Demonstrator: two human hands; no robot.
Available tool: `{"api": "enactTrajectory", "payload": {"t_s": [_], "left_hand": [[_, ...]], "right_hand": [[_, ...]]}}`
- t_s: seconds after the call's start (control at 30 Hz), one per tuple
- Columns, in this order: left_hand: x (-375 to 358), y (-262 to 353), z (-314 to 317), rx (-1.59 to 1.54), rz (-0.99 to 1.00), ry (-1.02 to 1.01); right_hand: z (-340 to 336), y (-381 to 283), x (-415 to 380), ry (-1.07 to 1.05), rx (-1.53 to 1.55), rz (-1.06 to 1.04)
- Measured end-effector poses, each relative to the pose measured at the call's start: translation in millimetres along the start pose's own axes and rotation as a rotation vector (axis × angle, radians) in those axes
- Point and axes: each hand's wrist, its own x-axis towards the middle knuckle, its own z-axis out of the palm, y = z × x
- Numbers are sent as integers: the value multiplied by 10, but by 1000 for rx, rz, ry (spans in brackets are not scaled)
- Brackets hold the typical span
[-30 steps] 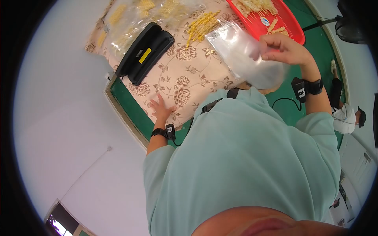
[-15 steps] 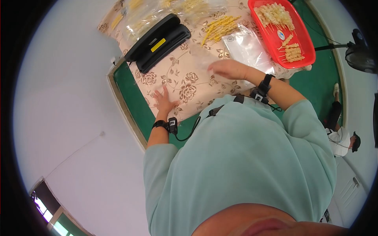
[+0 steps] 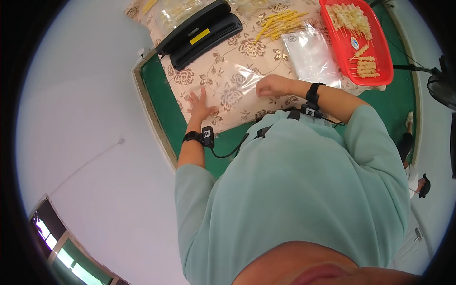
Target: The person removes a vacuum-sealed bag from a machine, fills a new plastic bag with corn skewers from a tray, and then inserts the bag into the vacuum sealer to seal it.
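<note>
My right hand [image 3: 273, 86] has its fingers curled together at the edge of a clear plastic bag [image 3: 243, 78], which lies thin and shiny on the flowered tablecloth [image 3: 209, 76]. With fingers spread, my left hand [image 3: 201, 107] rests on the cloth near its front left edge, to the left of that bag. Beyond my hands a long black bag sealer [image 3: 206, 40] with a yellow label stands with its lid raised. A stack of clear bags [image 3: 311, 57] lies to the right of my right hand.
A red basket [image 3: 387, 71] at the right holds skewers of pale food [image 3: 349, 19]. Yellow skewers [image 3: 282, 23] lie on the cloth at the back. Filled clear bags [image 3: 183, 12] sit behind the sealer. A black fan [image 3: 441, 85] stands at the far right, and a person [image 3: 414, 180] is beyond.
The clear bag has come down from the air onto the tablecloth, spread between my hands. My right hand has moved slightly; my left stays spread on the cloth. The view has shifted a little.
</note>
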Motion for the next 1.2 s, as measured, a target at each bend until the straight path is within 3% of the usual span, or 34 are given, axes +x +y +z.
{"api": "enactTrajectory", "payload": {"t_s": [0.03,0.1,0.13,0.17,0.2,0.27,0.43,0.5,0.63,0.7,0.73,0.77,0.8,0.83,0.87,1.03,1.1,1.13,1.17,1.2], "left_hand": [[105,-131,47,-71,51,33],[200,-198,44,-140,101,67],[247,-221,52,-414,134,138],[272,-211,30,-689,169,211],[203,-54,-63,-686,173,213],[51,370,-184,-1370,-14,106],[41,943,-254,-1617,42,-160],[52,1102,-261,-1623,101,-262],[53,1264,-323,-1537,156,-146],[60,1279,-358,-1654,69,-45],[119,1154,-287,-1650,71,-46],[254,911,-150,-1680,166,-98],[367,808,-130,-1704,273,-164],[284,855,-260,-1866,213,-295],[115,918,-372,-2019,143,-443],[-261,1056,-311,-1854,50,-315],[-381,1210,-187,-1211,142,194],[-422,1224,-162,-860,314,374],[-418,1219,-170,-857,324,370],[-414,1211,-176,-521,555,426]], "right_hand": [[-9,24,20,-1,1,-2],[-77,109,87,328,583,218],[-120,152,108,329,584,215],[-204,162,126,477,915,313],[-280,159,128,624,1248,409],[-382,130,78,659,1354,413],[-454,61,1,710,1472,438],[-493,-22,23,736,1400,448],[-696,-397,111,617,1054,314],[-831,-658,161,442,283,-161],[-899,-812,207,413,73,-333],[-893,-819,291,424,67,-331],[-889,-780,356,334,-131,-485],[-888,-714,387,236,-339,-621],[-813,-602,413,193,-372,-579],[-255,123,636,11,-418,-262],[-212,206,694,-70,-438,-155],[-201,204,703,-99,-441,-151],[-199,195,719,-130,-446,-147],[-192,179,765,-156,-472,-148]]}}
